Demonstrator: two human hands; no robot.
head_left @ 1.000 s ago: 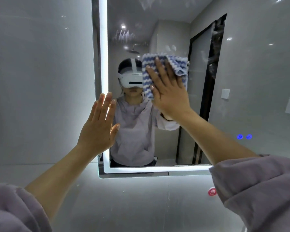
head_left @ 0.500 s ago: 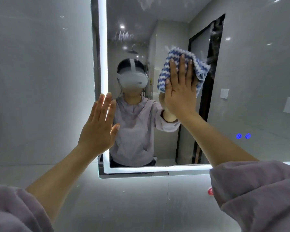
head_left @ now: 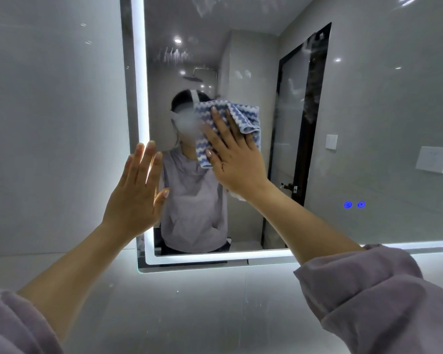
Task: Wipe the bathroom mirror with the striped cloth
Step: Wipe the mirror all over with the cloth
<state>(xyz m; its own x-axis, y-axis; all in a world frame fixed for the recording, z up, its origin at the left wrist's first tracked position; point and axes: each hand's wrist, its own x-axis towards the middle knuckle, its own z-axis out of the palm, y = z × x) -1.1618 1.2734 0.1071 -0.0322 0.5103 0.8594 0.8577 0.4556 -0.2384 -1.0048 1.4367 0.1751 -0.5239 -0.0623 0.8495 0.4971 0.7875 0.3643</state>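
A large wall mirror (head_left: 368, 111) with a lit white border fills the upper right of the head view. My right hand (head_left: 233, 159) presses the blue-and-white striped cloth (head_left: 243, 116) flat against the glass with straight, spread fingers, left of the mirror's middle. My left hand (head_left: 136, 192) lies flat with straight fingers over the mirror's lit left edge, below and left of the cloth, and holds nothing. Streaks and smears show on the glass near the top and along the reflected door.
Grey glossy wall tiles (head_left: 51, 123) lie left of and below the mirror. Two blue touch buttons (head_left: 354, 204) glow on the glass at the lower right. The reflection shows a person, a dark door frame (head_left: 304, 149) and a shower head.
My right hand has slid the cloth down and to the left across the glass after a swing up to the right. My left hand has stayed on the mirror's left edge.
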